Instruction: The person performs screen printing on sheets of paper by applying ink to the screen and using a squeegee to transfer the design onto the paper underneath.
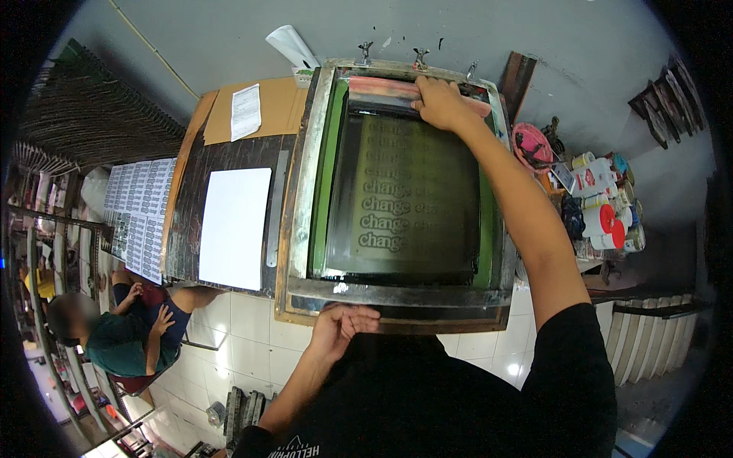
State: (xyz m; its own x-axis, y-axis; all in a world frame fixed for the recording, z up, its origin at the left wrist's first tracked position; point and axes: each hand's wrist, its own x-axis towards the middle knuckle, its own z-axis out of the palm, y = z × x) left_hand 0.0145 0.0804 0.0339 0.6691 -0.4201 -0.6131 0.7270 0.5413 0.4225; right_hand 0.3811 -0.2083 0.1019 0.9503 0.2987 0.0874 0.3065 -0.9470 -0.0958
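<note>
A screen-printing frame (308, 183) with a metal rim and a green-edged mesh (450, 198) lies in front of me, with repeated lettering showing through the mesh. Across its far end lies a long squeegee (382, 88) with a reddish handle. My right hand (443, 103) reaches over the screen and is closed over the squeegee's handle, right of its middle. At the frame's near edge, left of centre, my left hand (343, 328) has its fingers curled in, touching or just beside the edge. I see nothing in it.
Left of the frame, a dark table (191, 214) bears white paper (234, 229), a metal ruler (277, 206) and cardboard (221, 114). Ink tubs and bottles (603, 217) crowd the right side, near a pink bowl (532, 146). A seated person (134, 336) is at lower left.
</note>
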